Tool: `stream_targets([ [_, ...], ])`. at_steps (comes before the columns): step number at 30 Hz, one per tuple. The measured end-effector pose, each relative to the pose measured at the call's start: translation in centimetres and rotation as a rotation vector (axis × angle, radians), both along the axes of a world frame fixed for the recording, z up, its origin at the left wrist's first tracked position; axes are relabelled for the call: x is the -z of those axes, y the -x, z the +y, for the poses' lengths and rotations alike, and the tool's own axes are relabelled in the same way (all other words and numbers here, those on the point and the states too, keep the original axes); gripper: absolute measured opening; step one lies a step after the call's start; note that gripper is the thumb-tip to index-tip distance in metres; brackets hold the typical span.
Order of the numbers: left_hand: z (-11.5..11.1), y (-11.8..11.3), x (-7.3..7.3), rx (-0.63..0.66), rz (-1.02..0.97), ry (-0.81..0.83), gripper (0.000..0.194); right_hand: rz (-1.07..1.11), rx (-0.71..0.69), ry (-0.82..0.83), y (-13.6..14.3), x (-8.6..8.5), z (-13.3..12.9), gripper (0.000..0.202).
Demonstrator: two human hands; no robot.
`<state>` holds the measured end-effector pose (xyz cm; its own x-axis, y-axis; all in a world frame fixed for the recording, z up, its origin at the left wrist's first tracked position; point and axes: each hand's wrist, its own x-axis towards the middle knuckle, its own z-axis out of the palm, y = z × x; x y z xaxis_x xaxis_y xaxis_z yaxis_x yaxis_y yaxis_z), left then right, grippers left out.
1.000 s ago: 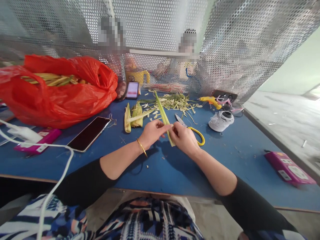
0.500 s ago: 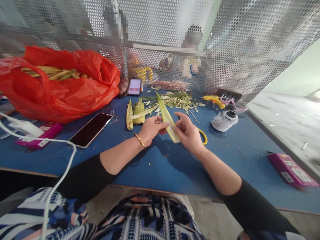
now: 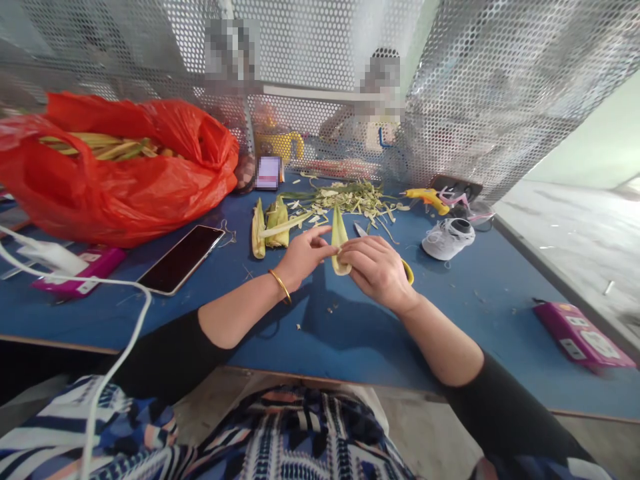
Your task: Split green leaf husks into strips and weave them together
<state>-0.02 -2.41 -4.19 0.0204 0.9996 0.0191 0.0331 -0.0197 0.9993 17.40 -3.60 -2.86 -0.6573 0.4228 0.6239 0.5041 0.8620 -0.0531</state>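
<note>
Between my hands a pale green corn husk [image 3: 339,235] points away from me, its wide end nearest. My left hand [image 3: 307,257] pinches its left edge, a gold bangle on the wrist. The fingers of my right hand [image 3: 377,270] are curled over the wide end from the right. Partly under my right hand lies a pair of scissors [image 3: 360,230]; a blade tip and a yellow handle show, the rest is hidden. To the left of my left hand are several folded husk pieces [image 3: 277,223]. Beyond the held husk spreads a pile of cut husk strips [image 3: 357,200].
A red plastic bag [image 3: 130,187] of husks fills the left back. A dark phone [image 3: 183,260], a white cable [image 3: 127,282] and a purple pack [image 3: 83,273] lie left. Right are a yellow glue gun [image 3: 427,198], white thread [image 3: 445,241] and another purple pack [image 3: 583,332]. Perforated metal panels [image 3: 320,40] stand behind.
The husk has turned from a slant to nearly straight away from me, and its near end looks more curled. My right hand has closed over that end, and the scissors' blade now shows.
</note>
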Motion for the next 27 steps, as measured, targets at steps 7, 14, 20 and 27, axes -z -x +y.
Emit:
stream_targets([
  [7, -0.4, 0.5, -1.0, 0.253, 0.244, -0.564, 0.023, 0.683, 0.100, 0.196, 0.1, 0.1, -0.6, 0.008],
  [14, -1.2, -1.2, -5.3, 0.369, 0.053, -0.196, 0.010, 1.247, -0.031, 0.773, -0.3, -2.2, 0.2, 0.028],
  [20, -2.0, -2.3, -4.8, 0.512, -0.490, 0.576, 0.024, 1.209, -0.210, 1.315, -0.1, -2.3, -0.1, 0.031],
  [27, -1.7, -1.7, -3.0, 0.365, -0.580, 0.758, 0.021, 1.109, -0.104, 1.423, 0.7, -0.6, 0.1, 0.024],
])
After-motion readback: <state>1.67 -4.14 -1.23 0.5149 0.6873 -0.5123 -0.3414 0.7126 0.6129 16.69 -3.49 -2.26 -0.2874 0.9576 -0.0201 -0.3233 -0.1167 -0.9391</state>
